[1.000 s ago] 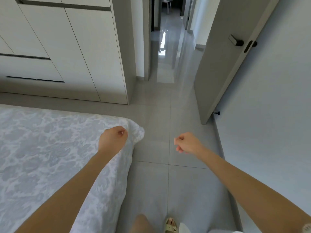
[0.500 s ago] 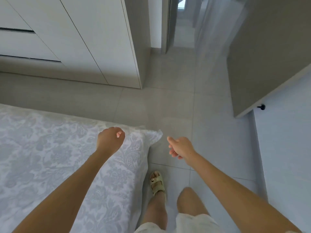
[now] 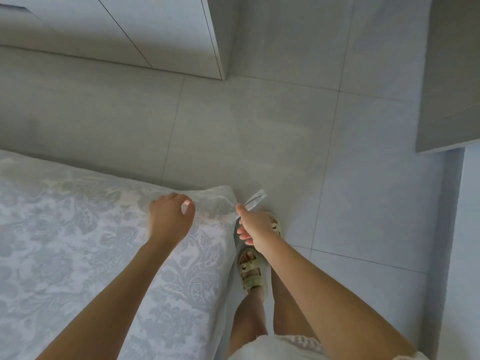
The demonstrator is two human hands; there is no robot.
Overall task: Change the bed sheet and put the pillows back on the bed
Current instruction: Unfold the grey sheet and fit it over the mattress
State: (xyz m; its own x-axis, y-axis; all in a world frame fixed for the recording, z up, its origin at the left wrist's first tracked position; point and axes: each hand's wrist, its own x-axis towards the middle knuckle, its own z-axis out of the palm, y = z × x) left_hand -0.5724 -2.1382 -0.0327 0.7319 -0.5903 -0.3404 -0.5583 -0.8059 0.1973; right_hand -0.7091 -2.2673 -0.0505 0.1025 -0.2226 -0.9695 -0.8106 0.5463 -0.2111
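Observation:
The bed (image 3: 78, 255) fills the lower left, covered in pale grey floral fabric, and its corner (image 3: 220, 198) points toward the middle of the view. My left hand (image 3: 170, 219) hovers just over that corner with its fingers loosely curled and nothing visibly in them. Just right of the corner, my right hand (image 3: 255, 226) has its fingers spread and pointing at the side of the mattress. A small white fabric tag (image 3: 255, 200) sticks out beside its thumb; I cannot tell whether the thumb touches it. No pillows are in view.
A pale wardrobe (image 3: 130, 29) stands along the far side of a tiled floor strip (image 3: 233, 126). A grey door (image 3: 452, 74) stands at the upper right, beside a wall (image 3: 470, 229). My sandalled feet (image 3: 253, 268) stand right against the bed's side.
My view has tilted down and come closer to the bed corner. Both hands have lowered toward the corner, and the right hand has opened from a loose fist and swung in beside it.

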